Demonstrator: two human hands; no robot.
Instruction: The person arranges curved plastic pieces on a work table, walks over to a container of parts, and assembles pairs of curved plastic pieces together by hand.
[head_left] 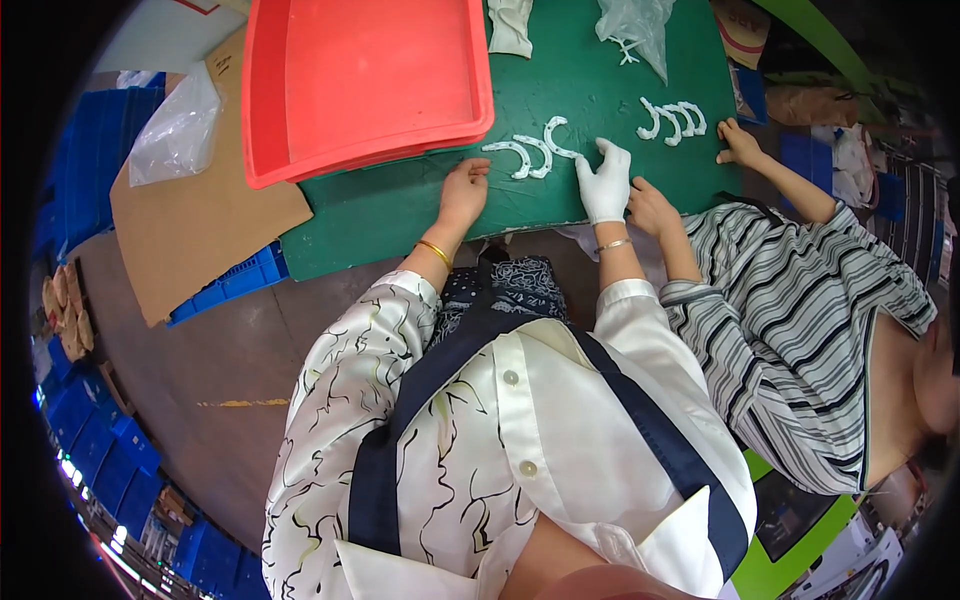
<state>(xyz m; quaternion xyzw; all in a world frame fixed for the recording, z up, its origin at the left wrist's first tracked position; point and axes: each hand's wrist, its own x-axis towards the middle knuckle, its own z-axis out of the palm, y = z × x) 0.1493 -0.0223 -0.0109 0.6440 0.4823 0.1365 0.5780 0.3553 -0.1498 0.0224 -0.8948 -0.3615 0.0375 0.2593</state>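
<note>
White blouse [520,440], gloved right hand [606,180] fingers flat on curved white clip [557,138], lengthwise away.

Both forearms are reaching forward from the lower edge, roughly parallel, sleeves ending just below the wrists. The left hand [463,190] is bare, lying palm down with the fingers held together and pointing forward, fingertips slightly curled; a thin gold bangle [434,251] is sitting on the left wrist. The right hand [605,182] is wearing a white glove [608,195], also palm down, fingers loosely spread and pointing forward, the index finger stretched furthest. A second thin bangle [611,244] is circling the right wrist. The hands are lying apart, neither one closing on anything. The left elbow is bending outward; the right arm is running straighter.
</note>
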